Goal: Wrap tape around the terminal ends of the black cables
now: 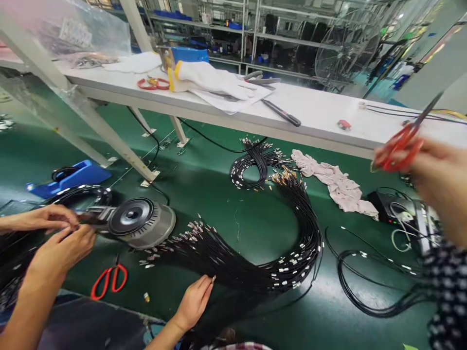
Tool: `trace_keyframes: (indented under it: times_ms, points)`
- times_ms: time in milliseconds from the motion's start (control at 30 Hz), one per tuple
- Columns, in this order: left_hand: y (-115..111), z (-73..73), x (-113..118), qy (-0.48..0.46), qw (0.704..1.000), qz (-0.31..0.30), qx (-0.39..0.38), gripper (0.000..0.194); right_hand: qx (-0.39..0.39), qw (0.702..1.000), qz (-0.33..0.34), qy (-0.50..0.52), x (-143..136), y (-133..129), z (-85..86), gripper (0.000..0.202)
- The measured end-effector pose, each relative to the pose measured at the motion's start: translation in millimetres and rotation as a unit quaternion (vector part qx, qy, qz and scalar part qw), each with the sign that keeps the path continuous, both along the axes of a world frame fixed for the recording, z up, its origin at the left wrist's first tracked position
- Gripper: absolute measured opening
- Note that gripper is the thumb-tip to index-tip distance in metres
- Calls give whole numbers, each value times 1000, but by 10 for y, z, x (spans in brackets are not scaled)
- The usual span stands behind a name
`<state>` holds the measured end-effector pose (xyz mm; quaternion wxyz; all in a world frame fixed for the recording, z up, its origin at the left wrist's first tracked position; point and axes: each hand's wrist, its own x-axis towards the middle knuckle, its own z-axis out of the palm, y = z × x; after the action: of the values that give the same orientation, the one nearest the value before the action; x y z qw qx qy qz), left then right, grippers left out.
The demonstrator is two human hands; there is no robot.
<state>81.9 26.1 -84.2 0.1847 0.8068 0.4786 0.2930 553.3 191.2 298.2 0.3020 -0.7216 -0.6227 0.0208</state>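
Observation:
My left hand (195, 302) is at the bottom centre, thumb and fingers pinched on a small pale-tipped cable end (213, 278). Beside it lies a large bundle of black cables (251, 272) with white labels and metal tips, curving right and up to orange-tipped ends. My right hand (434, 175), blurred, is raised at the right edge and closed on red-handled scissors (397, 148), whose blade points up and right over the white shelf.
A co-worker's hands (67, 243) work at the left beside a round grey device (146, 223). Other red scissors (109, 282) lie below. The white shelf (317, 107) crosses behind, with gloves (215, 80) and a cutter. At right are coiled cables (357, 296) and a black box (383, 209).

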Motion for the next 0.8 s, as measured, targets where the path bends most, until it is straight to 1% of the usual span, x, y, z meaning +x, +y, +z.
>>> trace_keyframes:
  times_ms: [33,67,100,133,167,200,233,267,300,367,433,500,633,733,800]
  points:
    - [-3,-4,-1,2,1000,2,-3,32,-40,997,48,51,-264,-95,-302,36]
    - [-7,-16,-4,3,1000,4,-5,32,-111,989,82,59,-542,-132,-644,30]
    - [-11,-31,-9,4,1000,6,-7,31,-167,978,115,53,-822,-107,-1008,26]
    - [-15,-45,-13,6,1000,7,-9,30,-195,970,136,44,-1089,-24,-1371,25]
    - [-19,-57,-17,8,1000,8,-11,29,-218,964,149,28,-1331,106,-1716,25]
    - [-22,-63,-19,11,1000,7,-12,29,-236,959,159,10,-1540,269,-2026,26]
    - [-25,-63,-20,14,1000,7,-14,28,-250,954,165,-9,-1710,448,-2290,27]
    - [-27,-57,-19,18,1000,6,-15,27,-260,950,172,-28,-1840,628,-2506,28]
    - [-29,-46,-17,21,1000,4,-15,26,-265,946,178,-45,-1932,793,-2674,30]
    - [-31,-20,-10,23,1000,3,-16,25,-270,940,193,-76,-2026,1047,-2896,32]
    - [-31,1,-3,22,1000,4,-16,23,-271,934,207,-104,-2046,1185,-3022,33]
    - [-32,10,3,21,1000,6,-20,23,-270,929,219,-127,-2044,1236,-3101,34]
    - [-47,-4,11,20,1000,12,-15,24,-262,919,242,-167,-2093,1263,-3183,34]
    - [-53,-43,-5,20,1000,17,18,25,-257,909,263,-195,-2178,1292,-3179,35]
    - [-38,-97,-35,19,999,10,50,26,-254,902,277,-211,-2225,1305,-3153,36]
